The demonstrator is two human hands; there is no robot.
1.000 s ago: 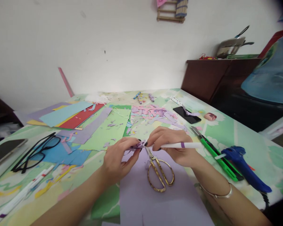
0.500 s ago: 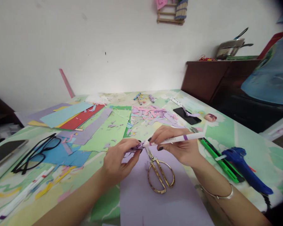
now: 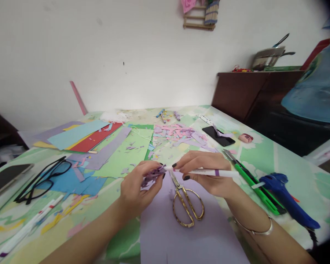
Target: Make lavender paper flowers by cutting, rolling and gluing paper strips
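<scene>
Left to right, counted:
- One phone [image 3: 5, 176] at the left edge, cut off by the frame.
- One pair of glasses [image 3: 41, 178], laid flat.
- One stack of coloured sheets [image 3: 82, 135]; the number of sheets cannot be made out.
- Two hands, both the person's own.
- One purple scrap [image 3: 151, 175] is pinched in the closed fingers of the left hand [image 3: 134, 187], just above the near middle of the table [image 3: 264, 154].
- One marker [image 3: 227, 173], white with a purple band, is gripped by the right hand [image 3: 214, 183], with fingers closed over it and the thumb under.
- One pair of gold scissors [image 3: 187, 203] is laid on one lilac sheet [image 3: 181, 234], below the hands.
- One black phone [image 3: 218, 135] farther back.
- One green cutter [image 3: 253, 183] and one blue glue gun [image 3: 287, 198] side by side at the right.

Hidden or unclear:
- The scrap's shape is partly covered by the left fingers and cannot be read.
- The middle of the marker's barrel is covered by the right fingers.
- The lilac sheet is cut off by the bottom edge.
- The loose cuttings behind the hands are too small to count.

Marker: the long axis is held nearly level, running left to right. The tip is pointed left and is met by the scrap, and the rear end sticks out past the right hand.
</scene>
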